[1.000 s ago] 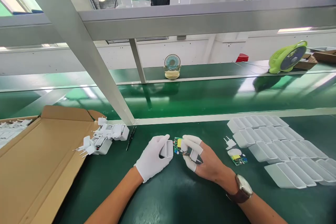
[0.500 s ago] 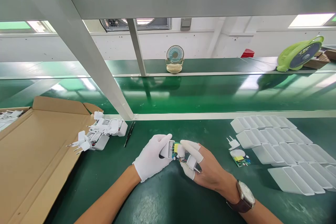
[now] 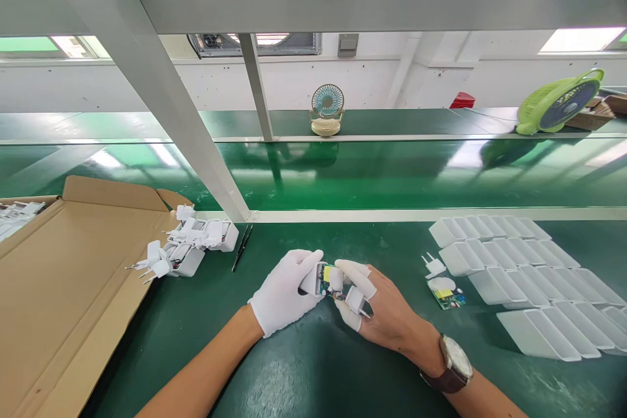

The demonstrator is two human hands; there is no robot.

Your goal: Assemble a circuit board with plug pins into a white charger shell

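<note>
Currently left hand (image 3: pixel 283 292), white-gloved, is closed around a white charger housing (image 3: pixel 310 280) over the green desk (image 3: pixel 304 366). Right hand (image 3: pixel 377 313), finger cots on the tips, pinches a green circuit board (image 3: pixel 327 276) with its end at the housing mouth. Spare board (image 3: pixel 445 297) and plug piece (image 3: pixel 433 266) lie right, beside rows of empty housings (image 3: pixel 519 274). Assembled chargers (image 3: pixel 189 248), tweezers (image 3: pixel 242 247) and cardboard box (image 3: pixel 63 287) left.

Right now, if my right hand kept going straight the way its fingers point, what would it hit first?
The right hand points left, so it would first meet the white housing held in the left hand; the circuit board it holds already sits at the opening.
</note>
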